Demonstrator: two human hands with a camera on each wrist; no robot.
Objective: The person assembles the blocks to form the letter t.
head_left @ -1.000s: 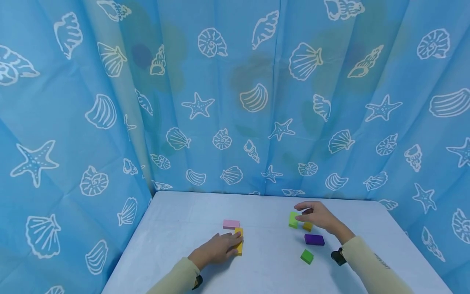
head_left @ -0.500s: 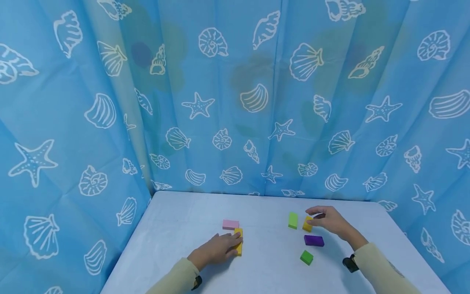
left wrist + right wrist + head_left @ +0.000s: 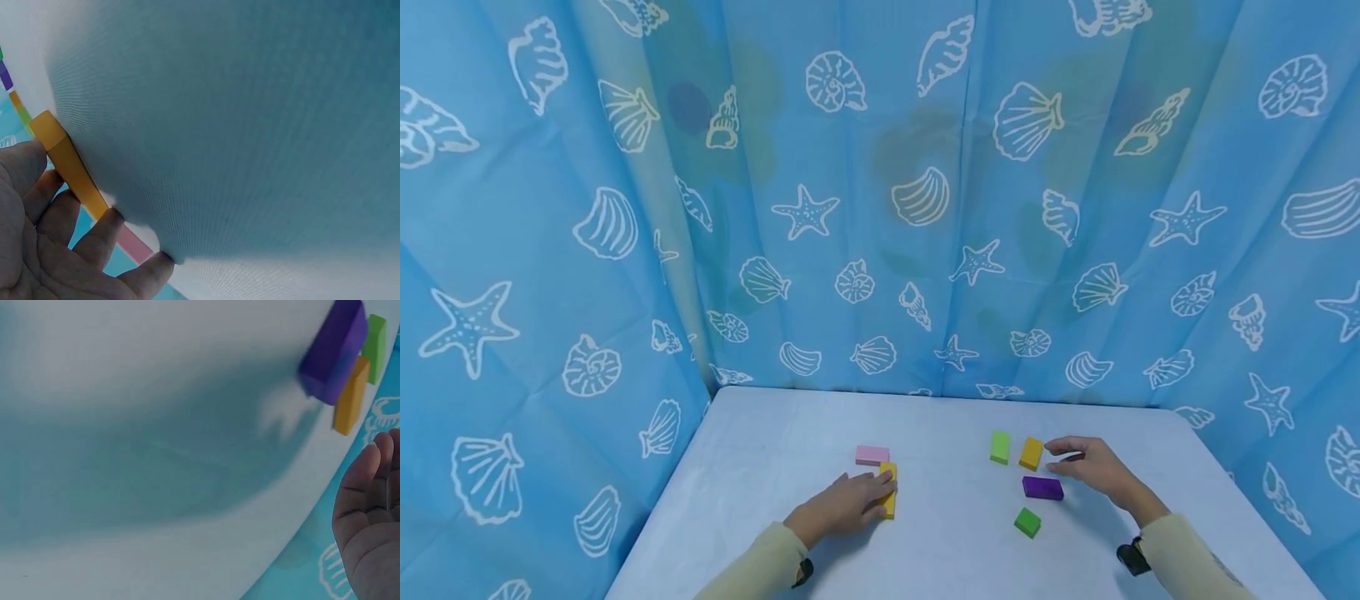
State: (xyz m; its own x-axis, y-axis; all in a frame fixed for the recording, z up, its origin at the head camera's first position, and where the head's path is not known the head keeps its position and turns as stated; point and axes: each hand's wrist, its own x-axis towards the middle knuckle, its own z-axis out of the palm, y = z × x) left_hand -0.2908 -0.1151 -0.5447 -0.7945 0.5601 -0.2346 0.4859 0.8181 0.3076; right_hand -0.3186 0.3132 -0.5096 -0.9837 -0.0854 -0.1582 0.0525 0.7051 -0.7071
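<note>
My left hand (image 3: 842, 503) lies over a long yellow block (image 3: 887, 492), thumb near one end and fingers extended along it. In the left wrist view the fingertips touch this yellow block (image 3: 70, 164), and a pink block (image 3: 134, 245) shows beyond the fingers. My right hand (image 3: 1097, 468) hovers with its fingers loosely bent and nothing between them. It is just right of a yellow-orange block (image 3: 1031, 454), apart from it. A purple block (image 3: 1042, 488) lies below that one, and a light green block (image 3: 1000, 447) stands to its left.
A small green block (image 3: 1027, 522) lies in front of the purple one. The pink block touches or nearly touches the yellow block's far end. A white-covered table (image 3: 947, 533) carries everything. A blue shell-patterned curtain (image 3: 865, 208) hangs behind and at the sides.
My right hand has drawn back to the right, uncovering the yellow-orange block, which now stands fully in view beside the light green one. My left hand has stayed in place on the yellow block.
</note>
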